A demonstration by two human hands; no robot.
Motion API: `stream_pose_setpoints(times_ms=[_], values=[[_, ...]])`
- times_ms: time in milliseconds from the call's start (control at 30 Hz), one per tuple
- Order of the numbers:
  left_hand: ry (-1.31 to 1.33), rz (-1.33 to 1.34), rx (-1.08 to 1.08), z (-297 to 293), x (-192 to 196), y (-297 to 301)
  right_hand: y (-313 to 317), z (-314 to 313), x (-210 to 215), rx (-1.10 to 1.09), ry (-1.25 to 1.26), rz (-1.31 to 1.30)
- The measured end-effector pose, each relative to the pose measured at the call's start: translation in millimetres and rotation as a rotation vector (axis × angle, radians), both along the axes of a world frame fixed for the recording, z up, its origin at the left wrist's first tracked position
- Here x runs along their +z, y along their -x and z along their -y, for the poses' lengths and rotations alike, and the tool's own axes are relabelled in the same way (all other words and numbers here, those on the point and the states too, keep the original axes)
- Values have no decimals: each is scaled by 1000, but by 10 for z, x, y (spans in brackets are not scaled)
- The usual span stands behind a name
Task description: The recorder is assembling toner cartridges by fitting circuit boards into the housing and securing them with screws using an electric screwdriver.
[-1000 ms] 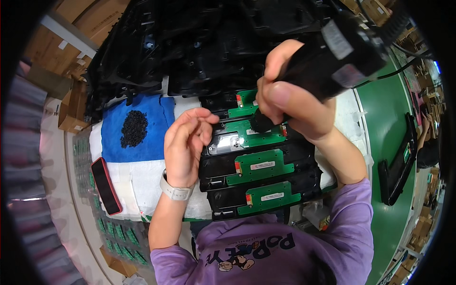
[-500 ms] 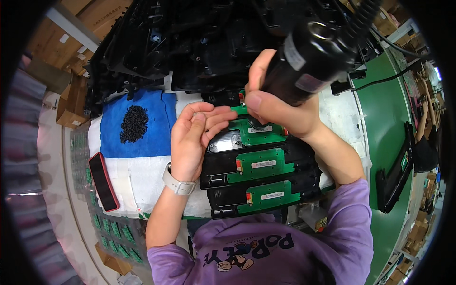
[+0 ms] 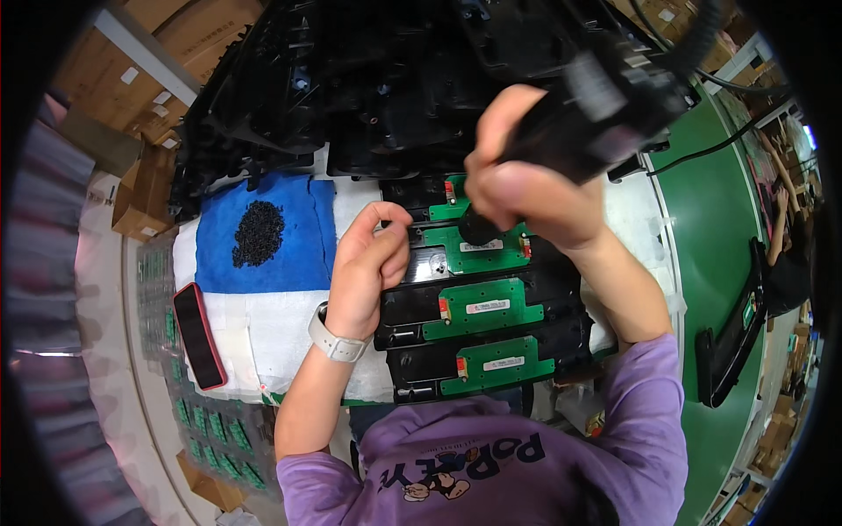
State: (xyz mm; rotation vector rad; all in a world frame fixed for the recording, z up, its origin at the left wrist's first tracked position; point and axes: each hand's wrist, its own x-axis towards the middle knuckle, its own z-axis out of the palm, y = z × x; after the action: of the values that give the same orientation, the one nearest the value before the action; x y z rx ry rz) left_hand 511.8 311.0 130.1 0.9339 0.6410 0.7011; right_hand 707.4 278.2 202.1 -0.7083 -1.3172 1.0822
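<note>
In my right hand (image 3: 548, 197) is a black electric screwdriver (image 3: 596, 114), blurred by motion, with its lower end over a green circuit board (image 3: 460, 261). That board lies in one of several black plastic housings (image 3: 412, 307) lined up before me, each with a green board. Beside the housings' left ends is my left hand (image 3: 368, 259), its fingers curled and the thumb pressed to the index finger. Whatever it pinches, if anything, is too small to name.
A heap of small black screws (image 3: 259, 234) lies on a blue cloth (image 3: 303, 263) at the left. Nearby is a red-edged phone (image 3: 200, 337). Black plastic parts (image 3: 351, 96) are piled at the back. Another black housing (image 3: 732, 333) rests on the green table (image 3: 693, 210) at the right.
My left hand's fingers have gone from stretched out over the board to curled in, drawn back to the left. The screwdriver has tilted over toward the right in my right hand.
</note>
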Motion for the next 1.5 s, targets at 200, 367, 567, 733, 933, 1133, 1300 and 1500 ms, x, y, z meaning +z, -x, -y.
stream_pose_setpoints(times_ms=[200, 367, 567, 733, 933, 1133, 1300, 1500], values=[[-28, 52, -39, 74, 60, -38, -186, 29, 134, 231, -264, -365], [2, 8, -39, 79, 63, -42, -183, 52, 129, 185, -270, -417], [-62, 0, 0, 74, -23, -40, -132, 65, 103, 142, -279, -411], [-110, 4, -18, 76, 46, -66, -161, 84, 118, 158, -295, -408], [-82, 11, -18, 83, 55, -96, -176, 103, 126, 183, -310, -367], [-97, -41, -47, 74, 87, -111, -159, 218, 158, 183, -201, -489], [-106, -32, -94, 108, 72, -107, -190, 106, 92, 114, -186, -452], [-44, 85, 235, -115, -44, -125, -61, 136, 6, 36, 19, -58]])
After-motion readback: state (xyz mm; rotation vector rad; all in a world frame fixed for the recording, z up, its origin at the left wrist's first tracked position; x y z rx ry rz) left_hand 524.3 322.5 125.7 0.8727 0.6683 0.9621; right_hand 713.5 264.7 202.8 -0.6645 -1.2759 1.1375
